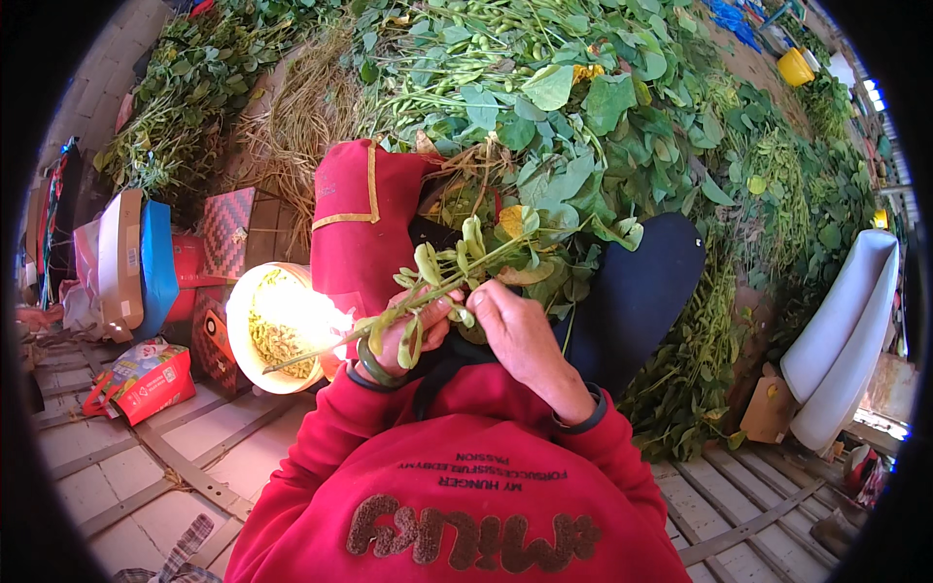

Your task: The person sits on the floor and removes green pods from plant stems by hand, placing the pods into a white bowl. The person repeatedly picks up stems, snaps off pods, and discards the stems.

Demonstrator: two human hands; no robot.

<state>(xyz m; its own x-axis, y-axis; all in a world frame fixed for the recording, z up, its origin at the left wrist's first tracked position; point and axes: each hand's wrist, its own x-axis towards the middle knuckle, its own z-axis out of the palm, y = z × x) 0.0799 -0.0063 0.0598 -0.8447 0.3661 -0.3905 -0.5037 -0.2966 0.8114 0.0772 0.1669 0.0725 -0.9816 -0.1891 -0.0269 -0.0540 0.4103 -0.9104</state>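
Observation:
My left hand (419, 331), with a bangle at the wrist, grips a green soybean stalk (452, 283) above my lap. Several plump pods (428, 264) hang along the stalk, and its bare cut end points down to the left, over a bucket. Thumb and fingertips of my right hand (514, 324) close around a pod (462, 315) on the near side of the stalk; some of those fingers are hidden. To the left, the pale bucket (237, 321) holds loose pods (280, 350), partly washed out by bright sunlight.
A large heap of leafy soybean plants (503, 87) spreads ahead and to the right. Dry stems (306, 109) lie at the upper left. Left of the bucket stand a red bag (149, 382) and a blue box (157, 266). A folded white sheet (838, 328) leans at the right.

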